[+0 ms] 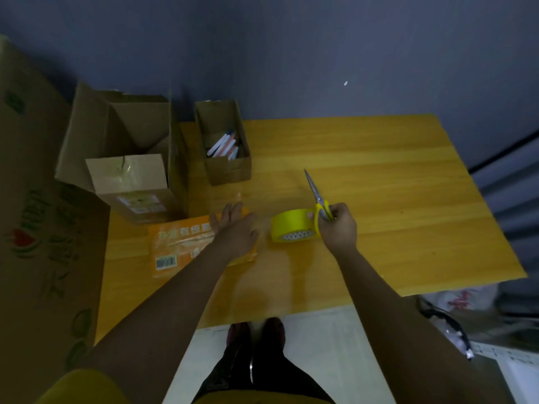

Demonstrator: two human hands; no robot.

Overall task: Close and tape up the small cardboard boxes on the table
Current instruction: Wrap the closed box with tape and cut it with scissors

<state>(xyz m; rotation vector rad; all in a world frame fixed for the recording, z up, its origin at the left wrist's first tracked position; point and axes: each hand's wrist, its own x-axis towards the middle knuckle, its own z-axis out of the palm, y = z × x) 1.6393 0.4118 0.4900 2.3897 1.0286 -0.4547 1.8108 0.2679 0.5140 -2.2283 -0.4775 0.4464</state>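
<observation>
Dim grey-blue wall, pale floor

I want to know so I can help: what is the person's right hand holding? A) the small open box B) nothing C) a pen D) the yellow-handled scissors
D: the right hand grips the yellow-handled scissors, blades pointing up and away, just beside the yellow tape roll.

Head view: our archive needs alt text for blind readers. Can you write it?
A person's left hand rests flat on a small orange cardboard box on a yellow wooden table, while the right hand grips yellow-handled scissors beside a yellow tape roll. Behind stand two open brown cardboard boxes, a large one and a narrow one.
</observation>
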